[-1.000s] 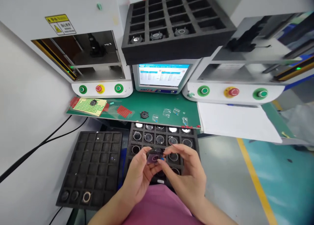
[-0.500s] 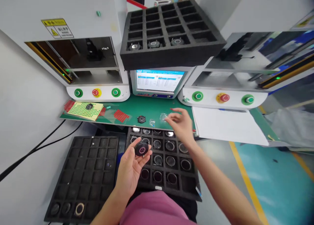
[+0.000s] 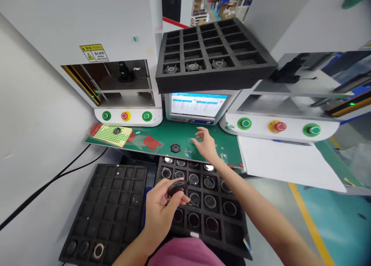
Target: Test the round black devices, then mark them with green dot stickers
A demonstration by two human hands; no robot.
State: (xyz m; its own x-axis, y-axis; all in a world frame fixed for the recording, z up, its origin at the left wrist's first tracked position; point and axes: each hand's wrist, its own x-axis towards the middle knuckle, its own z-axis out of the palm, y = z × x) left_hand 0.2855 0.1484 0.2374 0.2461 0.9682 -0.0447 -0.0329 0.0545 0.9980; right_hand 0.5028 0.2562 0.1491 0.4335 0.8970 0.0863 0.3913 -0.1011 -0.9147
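My left hand (image 3: pixel 162 204) grips a round black smartwatch body (image 3: pixel 177 187) between thumb and fingers, tilted above the foam tray of watches. Over the green bench, my right hand (image 3: pixel 206 145) has its thumb and forefinger apart and nothing plainly held. Just left of that hand, a small clear film piece (image 3: pixel 188 153) lies on the bench. Another clear piece (image 3: pixel 223 157) is to its right. A second black watch body (image 3: pixel 175 148) rests on the bench, with its round sensor face up.
Below the bench are a foam tray (image 3: pixel 233 235) of round watch parts and a mostly bare foam tray (image 3: pixel 107 204). Another foam tray (image 3: pixel 214 78) sits above the screen (image 3: pixel 197 104). Press machines with buttons flank it. Sticker sheets (image 3: pixel 113 135) and white paper (image 3: pixel 290 159) lie on the bench.
My left hand has turned the watch body from sensor face up to a tilted, more edge-on position. My right thumb and forefinger, close together before, have spread apart. The camera view has shifted.
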